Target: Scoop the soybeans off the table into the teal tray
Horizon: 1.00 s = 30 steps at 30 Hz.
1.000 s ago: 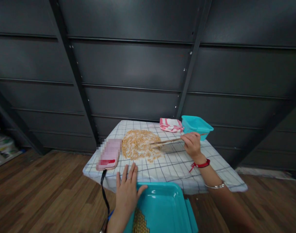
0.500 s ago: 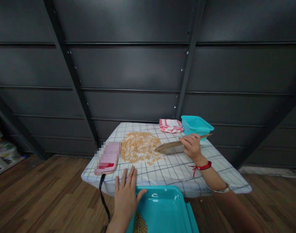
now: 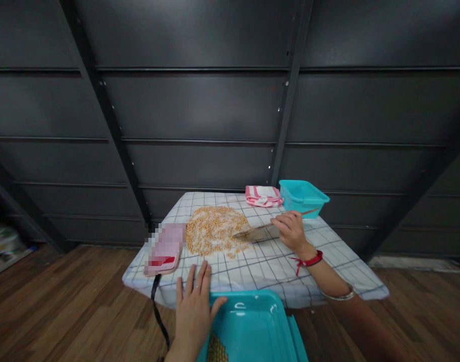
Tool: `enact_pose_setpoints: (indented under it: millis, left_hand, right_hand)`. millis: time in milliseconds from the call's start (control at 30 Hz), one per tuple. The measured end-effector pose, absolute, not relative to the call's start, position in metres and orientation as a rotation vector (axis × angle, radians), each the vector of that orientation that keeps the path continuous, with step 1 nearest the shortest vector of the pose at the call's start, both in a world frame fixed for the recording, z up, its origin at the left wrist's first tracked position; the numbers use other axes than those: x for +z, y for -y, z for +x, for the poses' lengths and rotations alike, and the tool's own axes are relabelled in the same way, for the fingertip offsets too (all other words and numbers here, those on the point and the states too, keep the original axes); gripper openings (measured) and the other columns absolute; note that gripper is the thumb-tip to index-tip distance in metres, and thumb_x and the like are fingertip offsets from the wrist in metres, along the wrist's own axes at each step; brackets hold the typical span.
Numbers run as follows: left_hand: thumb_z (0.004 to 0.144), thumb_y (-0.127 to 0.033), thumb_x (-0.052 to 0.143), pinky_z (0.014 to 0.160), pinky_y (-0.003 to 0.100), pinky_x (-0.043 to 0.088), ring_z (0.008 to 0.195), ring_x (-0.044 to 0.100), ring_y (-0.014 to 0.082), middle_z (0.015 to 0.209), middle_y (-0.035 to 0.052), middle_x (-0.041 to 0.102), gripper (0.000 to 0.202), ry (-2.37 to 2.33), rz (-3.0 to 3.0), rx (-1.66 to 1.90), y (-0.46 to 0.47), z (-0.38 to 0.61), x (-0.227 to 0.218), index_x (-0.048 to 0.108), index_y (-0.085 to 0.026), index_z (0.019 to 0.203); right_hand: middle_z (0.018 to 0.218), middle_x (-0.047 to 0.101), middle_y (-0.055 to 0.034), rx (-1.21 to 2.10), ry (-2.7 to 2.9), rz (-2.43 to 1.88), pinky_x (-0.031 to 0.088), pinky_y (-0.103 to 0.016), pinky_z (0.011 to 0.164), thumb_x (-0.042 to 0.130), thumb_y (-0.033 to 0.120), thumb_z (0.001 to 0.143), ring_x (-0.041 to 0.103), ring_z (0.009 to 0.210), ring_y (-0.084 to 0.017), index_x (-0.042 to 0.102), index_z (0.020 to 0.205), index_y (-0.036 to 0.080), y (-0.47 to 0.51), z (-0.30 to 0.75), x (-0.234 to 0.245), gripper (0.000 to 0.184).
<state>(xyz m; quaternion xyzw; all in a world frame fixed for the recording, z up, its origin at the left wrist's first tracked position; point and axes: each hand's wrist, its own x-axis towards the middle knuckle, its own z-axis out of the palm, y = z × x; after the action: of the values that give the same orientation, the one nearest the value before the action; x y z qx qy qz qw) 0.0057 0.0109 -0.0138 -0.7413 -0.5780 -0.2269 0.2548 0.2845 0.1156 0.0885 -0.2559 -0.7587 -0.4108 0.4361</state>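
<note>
On the checked tablecloth (image 3: 252,269) lies a spread of round yellow beans (image 3: 210,229) mixed with fine white grains. My right hand (image 3: 291,231) is closed around a thin, flat tan board (image 3: 258,232). The board is tilted, its far left end touching the right side of the beans. My left hand (image 3: 194,306) lies flat with fingers stretched, at the left rim of a teal tray (image 3: 256,322) and the table's front edge. Darker small pieces (image 3: 216,348) lie in the tray's lower left, partly hidden by my left hand.
A pink phone-like object (image 3: 169,249), partly pixelated, lies left of the beans, with a black strap (image 3: 158,309) hanging down. At the back stand a folded red-and-white cloth (image 3: 263,196) and a teal basin (image 3: 303,198). A dark panelled wall (image 3: 199,105) rises behind the table.
My right hand has moved slightly left with the board, whose end now reaches further into the beans. My left hand stays in place; the view has shifted a little.
</note>
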Motion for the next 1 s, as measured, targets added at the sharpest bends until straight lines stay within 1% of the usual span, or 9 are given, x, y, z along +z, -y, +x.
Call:
enact_pose_setpoints:
  millis: [167,333,500,800,1000]
  left_hand:
    - [0.076,-0.063,0.025,0.097,0.051,0.021,0.116,0.039,0.0287,0.124,0.0086,0.051,0.067,1.62,-2.037,-0.601,-0.0106,0.0061,-0.0147,0.041,-0.019,0.124]
    - [0.076,-0.064,0.025,0.098,0.051,0.021,0.117,0.039,0.0282,0.125,0.0082,0.05,0.066,1.651,-2.038,-0.572,-0.0102,0.007,-0.0136,0.042,-0.02,0.123]
    - [0.076,-0.063,0.026,0.097,0.051,0.023,0.117,0.039,0.0287,0.125,0.0078,0.05,0.065,1.649,-2.049,-0.575,-0.01,0.0064,-0.013,0.041,-0.02,0.123]
    - [0.077,-0.062,0.025,0.093,0.052,0.026,0.114,0.042,0.0298,0.124,0.0079,0.051,0.065,1.604,-2.034,-0.588,-0.0098,0.0079,-0.0104,0.044,-0.018,0.121]
    - [0.078,-0.061,0.027,0.094,0.051,0.026,0.115,0.041,0.0294,0.124,0.0077,0.051,0.063,1.597,-2.031,-0.607,-0.0107,0.0069,-0.0123,0.044,-0.018,0.121]
  right_hand:
    - [0.075,0.056,-0.0003,-1.016,1.87,-0.616,0.033,-0.032,0.073,0.038,0.0,0.072,0.048,0.074,-0.014,0.053,0.092,0.023,-0.1145,0.2848,0.0882,0.034]
    - [0.076,0.057,0.0,-1.003,1.908,-0.596,0.034,-0.032,0.073,0.038,0.001,0.072,0.048,0.075,-0.013,0.053,0.092,0.023,-0.1125,0.2829,0.0873,0.033]
    - [0.076,0.055,0.0,-0.999,1.881,-0.583,0.034,-0.033,0.072,0.036,0.001,0.072,0.048,0.073,-0.013,0.052,0.093,0.024,-0.1117,0.2817,0.0875,0.034]
    - [0.075,0.054,0.0,-1.002,1.873,-0.604,0.033,-0.031,0.071,0.036,0.0,0.071,0.047,0.074,-0.013,0.051,0.09,0.023,-0.1129,0.2802,0.0869,0.033]
    - [0.075,0.054,0.0006,-1.001,1.861,-0.597,0.033,-0.032,0.072,0.036,0.0,0.069,0.046,0.074,-0.013,0.052,0.09,0.024,-0.1122,0.2815,0.0878,0.035]
